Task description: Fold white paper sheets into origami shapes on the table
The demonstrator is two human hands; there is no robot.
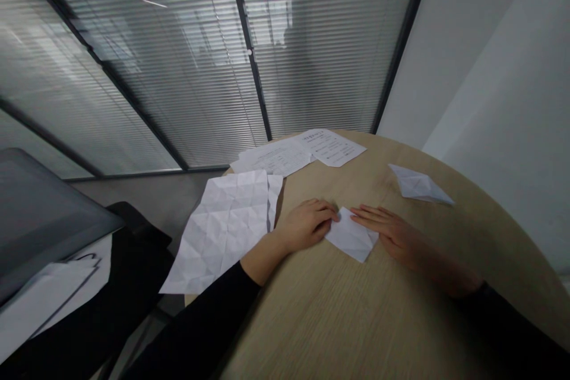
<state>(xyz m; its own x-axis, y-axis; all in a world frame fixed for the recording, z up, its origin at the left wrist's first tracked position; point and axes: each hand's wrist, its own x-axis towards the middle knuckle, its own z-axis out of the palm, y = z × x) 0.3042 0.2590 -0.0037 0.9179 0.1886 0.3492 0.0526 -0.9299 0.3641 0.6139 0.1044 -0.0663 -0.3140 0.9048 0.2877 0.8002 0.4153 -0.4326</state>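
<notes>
A small folded white paper (351, 238) lies on the round wooden table (356, 320) between my hands. My left hand (307, 224) rests at its left edge with the fingers curled and pressed together onto the paper's corner. My right hand (392, 230) lies flat with the fingers stretched out, pressing down on the paper's right side. Both sleeves are black.
A large creased white sheet (225, 228) hangs over the table's left edge. Printed sheets (298, 153) lie at the far edge. A folded paper shape (418, 185) sits at the right. A black chair with papers (66, 291) stands at the left, and glass walls with blinds rise behind.
</notes>
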